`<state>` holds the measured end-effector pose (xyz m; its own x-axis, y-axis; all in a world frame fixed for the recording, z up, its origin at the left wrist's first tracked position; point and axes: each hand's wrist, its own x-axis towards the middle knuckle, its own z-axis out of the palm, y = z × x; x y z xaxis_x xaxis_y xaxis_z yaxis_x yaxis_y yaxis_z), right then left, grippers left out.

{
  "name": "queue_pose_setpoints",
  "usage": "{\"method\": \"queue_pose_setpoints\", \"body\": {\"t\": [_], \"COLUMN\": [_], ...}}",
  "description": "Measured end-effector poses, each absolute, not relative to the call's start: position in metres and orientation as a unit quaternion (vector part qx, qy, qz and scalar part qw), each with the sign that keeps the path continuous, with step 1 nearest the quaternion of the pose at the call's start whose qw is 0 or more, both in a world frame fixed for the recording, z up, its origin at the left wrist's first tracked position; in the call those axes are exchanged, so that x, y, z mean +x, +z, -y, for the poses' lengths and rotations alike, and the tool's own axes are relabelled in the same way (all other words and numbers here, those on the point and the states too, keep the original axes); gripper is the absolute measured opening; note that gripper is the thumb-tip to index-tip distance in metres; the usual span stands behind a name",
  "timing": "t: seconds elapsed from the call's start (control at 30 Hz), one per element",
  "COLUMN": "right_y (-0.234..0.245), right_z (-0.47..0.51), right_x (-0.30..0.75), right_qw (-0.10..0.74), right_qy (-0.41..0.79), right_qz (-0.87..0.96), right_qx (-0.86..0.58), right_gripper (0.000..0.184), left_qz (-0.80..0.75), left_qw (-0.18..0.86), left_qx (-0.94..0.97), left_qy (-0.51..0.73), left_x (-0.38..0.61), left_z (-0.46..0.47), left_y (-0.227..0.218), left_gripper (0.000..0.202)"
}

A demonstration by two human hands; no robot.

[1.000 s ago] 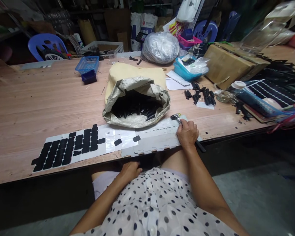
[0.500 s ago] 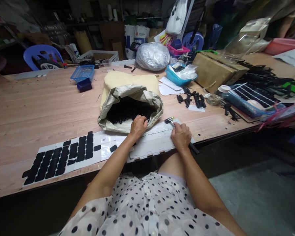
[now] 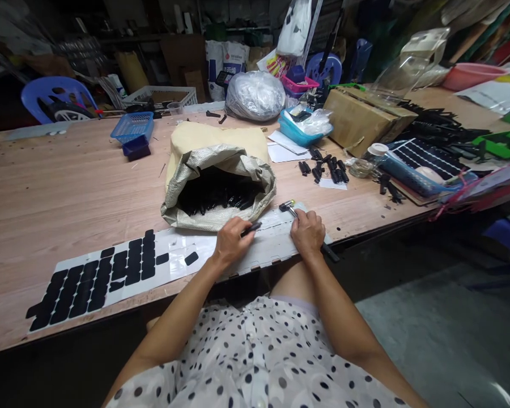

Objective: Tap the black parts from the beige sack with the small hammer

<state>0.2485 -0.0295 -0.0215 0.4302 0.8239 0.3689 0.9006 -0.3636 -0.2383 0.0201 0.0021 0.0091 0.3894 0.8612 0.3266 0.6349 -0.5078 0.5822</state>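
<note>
My left hand (image 3: 230, 242) is closed on a small black stick-shaped part (image 3: 251, 228), held just above the white plastic strip (image 3: 268, 243) at the table's near edge. My right hand (image 3: 308, 232) is wrapped round the black handle of a small hammer (image 3: 288, 207), whose head rests on the strip's far right end. Right behind both hands stands a woven grey sack (image 3: 218, 184), its mouth open towards me and full of black parts. A white sheet with several black foam pads (image 3: 106, 272) lies to the left of my left hand.
On the wooden table (image 3: 68, 187) are a blue basket (image 3: 131, 126), a clear bag (image 3: 255, 95), a blue tray (image 3: 300, 130), loose black parts (image 3: 325, 169) and a cardboard box (image 3: 363, 119). Black pad sheets (image 3: 429, 158) lie at the right. A blue chair (image 3: 53, 96) stands behind.
My left hand rose from my lap, reached into the sack's mouth, then came back to the white strip holding a black part. The right hand kept hold of the hammer.
</note>
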Motion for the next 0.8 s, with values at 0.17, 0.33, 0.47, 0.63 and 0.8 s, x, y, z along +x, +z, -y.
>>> {"method": "queue_pose_setpoints", "body": {"t": [0.17, 0.33, 0.47, 0.63, 0.8], "right_y": [-0.019, -0.015, -0.010, 0.000, 0.005], "right_z": [0.030, 0.029, 0.041, 0.076, 0.097], "right_x": [0.249, 0.258, 0.259, 0.228, 0.202], "right_qw": [0.206, 0.209, 0.289, 0.353, 0.319], "right_qy": [-0.077, -0.035, -0.002, 0.059, 0.068], "right_qz": [0.518, 0.525, 0.532, 0.632, 0.659], "right_qx": [-0.826, -0.824, -0.795, -0.687, -0.678], "right_gripper": [0.032, 0.032, 0.036, 0.042, 0.038], "left_qz": [-0.463, -0.489, -0.495, -0.512, -0.520], "left_qw": [0.253, 0.287, 0.298, 0.298, 0.310], "left_qx": [0.808, 0.785, 0.779, 0.770, 0.760], "left_qy": [0.263, 0.250, 0.243, 0.239, 0.236], "left_x": [0.020, 0.024, 0.027, 0.029, 0.032], "left_z": [0.016, 0.011, 0.012, 0.012, 0.012], "left_y": [-0.007, -0.006, -0.004, -0.004, -0.002], "left_gripper": [0.012, 0.014, 0.014, 0.014, 0.012]}}
